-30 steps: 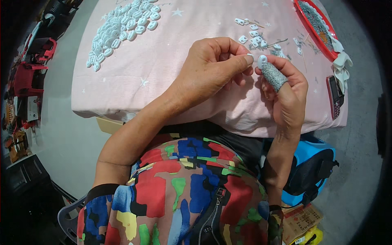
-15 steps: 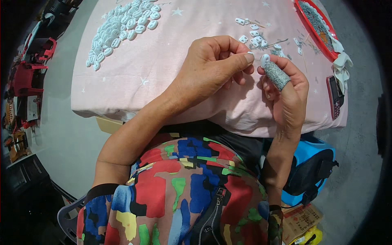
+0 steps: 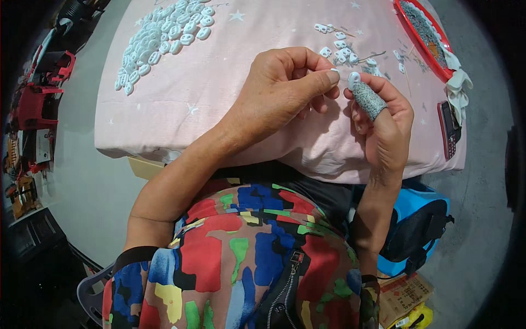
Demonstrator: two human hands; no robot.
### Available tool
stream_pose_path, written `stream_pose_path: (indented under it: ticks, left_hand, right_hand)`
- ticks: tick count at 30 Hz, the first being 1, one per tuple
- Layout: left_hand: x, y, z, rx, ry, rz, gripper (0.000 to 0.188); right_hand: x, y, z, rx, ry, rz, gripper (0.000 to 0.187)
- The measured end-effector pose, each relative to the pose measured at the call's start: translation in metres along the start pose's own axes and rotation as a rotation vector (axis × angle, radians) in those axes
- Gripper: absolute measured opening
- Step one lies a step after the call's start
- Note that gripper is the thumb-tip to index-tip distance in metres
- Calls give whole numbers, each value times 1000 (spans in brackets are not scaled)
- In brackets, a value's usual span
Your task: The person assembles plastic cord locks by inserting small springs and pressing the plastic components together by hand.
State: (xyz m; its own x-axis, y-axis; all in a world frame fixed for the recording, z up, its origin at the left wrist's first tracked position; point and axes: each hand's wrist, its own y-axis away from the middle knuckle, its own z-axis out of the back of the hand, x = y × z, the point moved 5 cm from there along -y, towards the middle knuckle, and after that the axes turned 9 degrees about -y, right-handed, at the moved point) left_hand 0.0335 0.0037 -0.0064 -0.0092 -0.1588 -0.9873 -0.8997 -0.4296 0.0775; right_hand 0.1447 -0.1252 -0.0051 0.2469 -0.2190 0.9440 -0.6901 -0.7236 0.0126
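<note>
My left hand [image 3: 282, 90] is closed in a pinch over the cloth, thumb against forefinger. A small white bit shows at its fingertips. A thin coil spring [image 3: 344, 79] spans the short gap to my right hand [image 3: 393, 123]. That hand grips a white oval plastic piece [image 3: 354, 78] between thumb and fingers. A grey speckled finger sleeve [image 3: 370, 101] covers my right thumb. Beyond my hands lie several white plastic pieces with holes [image 3: 344, 54] among loose little springs [image 3: 378, 56].
A big heap of white oval pieces [image 3: 159, 44] lies on the pink cloth [image 3: 181, 123] at the far left. A red tray [image 3: 402, 30] of small grey springs stands far right, beside a white cloth [image 3: 459, 85] and a phone [image 3: 446, 129]. A blue bag [image 3: 405, 230] sits below.
Almost nothing differs. Both hands keep their pinch, and the whole view has shifted by a few pixels.
</note>
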Motion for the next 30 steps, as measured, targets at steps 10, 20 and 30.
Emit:
stream_pose_path:
  ticks: [10,20,30]
  left_hand:
    - [2,-1,-1,-9,-8,-5,16]
    - [4,-2,-1,-9,-23,2,15]
    - [3,-1,-3,-7,9,-29,15]
  right_hand:
    - [1,1,-4,-7,50,0,19]
    - [0,2,-5,-21,103,1,16]
    - [-1,2,-7,-34,112,7,18]
